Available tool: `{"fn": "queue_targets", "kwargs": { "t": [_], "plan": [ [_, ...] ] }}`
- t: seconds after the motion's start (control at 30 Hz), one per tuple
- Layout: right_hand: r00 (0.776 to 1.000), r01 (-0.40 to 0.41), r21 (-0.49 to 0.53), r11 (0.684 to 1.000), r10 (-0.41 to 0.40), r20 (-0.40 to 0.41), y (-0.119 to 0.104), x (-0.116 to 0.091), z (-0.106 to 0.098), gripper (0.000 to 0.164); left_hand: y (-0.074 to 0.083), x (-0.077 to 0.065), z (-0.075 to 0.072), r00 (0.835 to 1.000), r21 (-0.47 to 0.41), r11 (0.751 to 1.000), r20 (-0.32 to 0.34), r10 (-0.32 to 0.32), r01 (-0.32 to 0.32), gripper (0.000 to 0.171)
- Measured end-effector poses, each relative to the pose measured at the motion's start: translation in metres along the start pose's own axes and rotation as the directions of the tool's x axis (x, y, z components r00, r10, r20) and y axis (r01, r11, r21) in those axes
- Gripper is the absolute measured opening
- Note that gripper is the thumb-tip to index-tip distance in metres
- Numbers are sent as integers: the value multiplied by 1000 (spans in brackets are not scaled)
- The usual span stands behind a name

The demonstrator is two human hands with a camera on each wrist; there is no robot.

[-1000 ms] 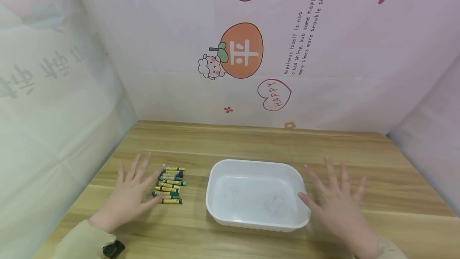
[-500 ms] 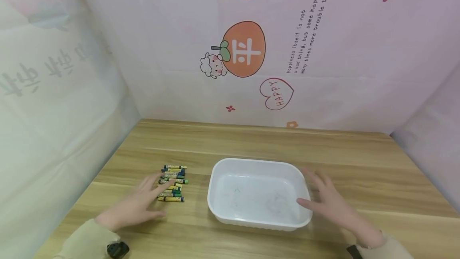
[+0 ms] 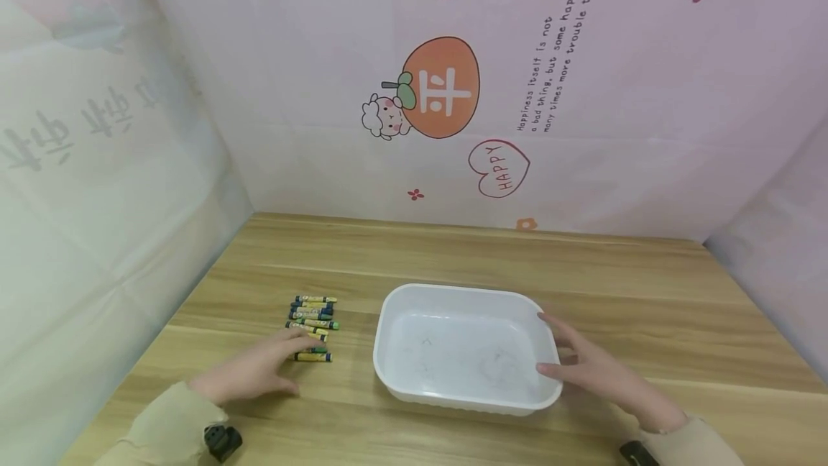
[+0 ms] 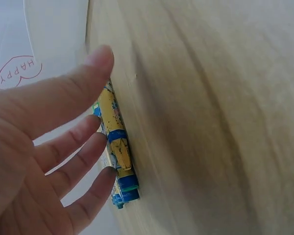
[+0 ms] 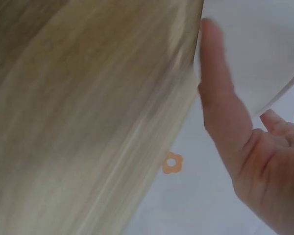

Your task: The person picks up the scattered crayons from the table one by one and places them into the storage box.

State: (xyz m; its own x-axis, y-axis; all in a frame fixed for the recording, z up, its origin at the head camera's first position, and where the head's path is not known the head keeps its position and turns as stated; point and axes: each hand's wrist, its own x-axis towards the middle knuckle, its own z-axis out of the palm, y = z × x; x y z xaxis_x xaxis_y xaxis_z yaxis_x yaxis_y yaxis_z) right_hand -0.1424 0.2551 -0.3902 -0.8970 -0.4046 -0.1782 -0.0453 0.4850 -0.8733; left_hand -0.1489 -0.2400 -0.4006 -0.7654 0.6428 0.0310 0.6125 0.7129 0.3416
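Several crayons (image 3: pixel 315 324) with mostly yellow wrappers and blue or green bands lie side by side in a column on the left of the table. My left hand (image 3: pixel 259 369) is at the near end of this column. Its fingers reach over some crayons and partly hide them, while the thumb stands apart; in the left wrist view a yellow crayon (image 4: pixel 110 110) shows beside the loosely bent fingers. A white plastic tub (image 3: pixel 466 403) sits at the middle. At its right end my right hand (image 3: pixel 598 372) touches the rim with spread thumb and fingertips.
The wood-grain table (image 3: pixel 427 250) extends behind the tub and to its right. Printed cloth (image 3: pixel 310 92) hangs behind and on both sides. Dark straps (image 3: pixel 223 441) are worn at both wrists.
The left hand has drawn back from beside the crayons to their near end, its spread fingers now bent. The right hand has moved left to the tub's rim, fingers less spread.
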Motion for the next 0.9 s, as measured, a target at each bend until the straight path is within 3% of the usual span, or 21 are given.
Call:
{"fn": "queue_targets", "kwargs": {
  "t": [0.37,0.7,0.9],
  "plan": [
    [999,-31,33,999,30,27,4,5,0,90,-8,2,6,1000,63,998,17,-12,11,50],
    [999,-39,54,998,37,34,4,6,1,91,-13,12,12,998,-39,998,39,-40,41,32],
    [998,-19,90,996,13,65,5,6,-1,89,-19,16,15,999,-47,999,26,-26,27,25]
  ]
}}
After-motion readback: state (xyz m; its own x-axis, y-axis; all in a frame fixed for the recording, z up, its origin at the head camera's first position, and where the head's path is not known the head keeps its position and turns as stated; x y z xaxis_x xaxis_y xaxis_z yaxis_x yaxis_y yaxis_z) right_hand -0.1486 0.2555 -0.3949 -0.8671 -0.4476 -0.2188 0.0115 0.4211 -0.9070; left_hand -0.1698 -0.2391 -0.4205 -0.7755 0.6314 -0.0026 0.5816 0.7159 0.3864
